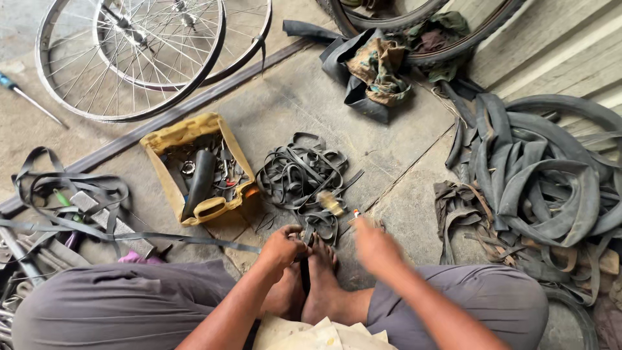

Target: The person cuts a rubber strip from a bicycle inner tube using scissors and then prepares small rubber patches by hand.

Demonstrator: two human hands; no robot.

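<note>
Left hand (pixel 283 246) grips rubber strip (pixel 304 275) at feet; right hand (pixel 376 246) blurred, grip unclear.

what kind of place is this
Probably an informal bicycle repair spot on a concrete floor: spoked wheel rims, a pile of old inner tubes, and a yellow tray of tools.

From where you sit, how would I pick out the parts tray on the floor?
Start at the two bare spoked wheel rims at top left. Just below lies a yellow tray holding a black tube and small metal parts. It is the only yellow, box-shaped thing among black rubber strips.
</note>
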